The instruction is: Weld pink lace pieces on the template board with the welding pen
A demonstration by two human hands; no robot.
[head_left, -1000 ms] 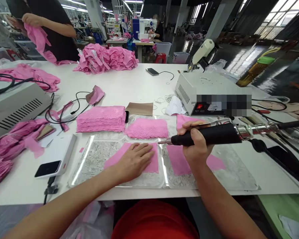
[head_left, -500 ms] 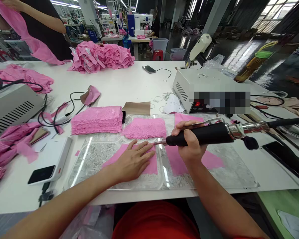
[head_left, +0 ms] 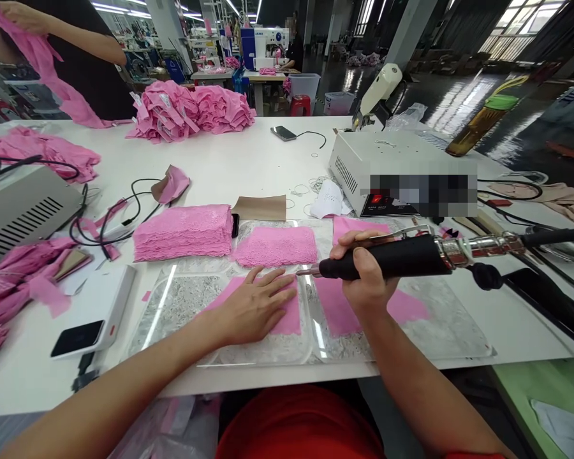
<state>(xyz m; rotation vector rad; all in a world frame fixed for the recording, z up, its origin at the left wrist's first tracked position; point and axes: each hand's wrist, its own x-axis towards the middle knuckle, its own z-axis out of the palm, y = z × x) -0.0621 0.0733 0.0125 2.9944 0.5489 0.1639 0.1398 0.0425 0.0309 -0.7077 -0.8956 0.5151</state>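
Behind the tall pink stack point(head_left: 182, 234), open white tabletop point(head_left: 249, 166) reaches back to the pink heap point(head_left: 191, 111); left of the stack, black cables point(head_left: 104, 245) clutter the way. In front of it, bare mat point(head_left: 179, 298) runs to the left hand point(head_left: 253, 309). To its right, a low lace pile point(head_left: 275, 247), then the right hand point(head_left: 370, 271) gripping its black handpiece point(head_left: 418, 257), block passage.

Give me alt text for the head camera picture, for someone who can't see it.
A person's left hand lies spread on a piece of pink fabric while the right hand grips a black-handled tool, its metal tip at the fabric's far right corner. Beyond, on a white table, sit a stack of pink cloth and a light grey box.
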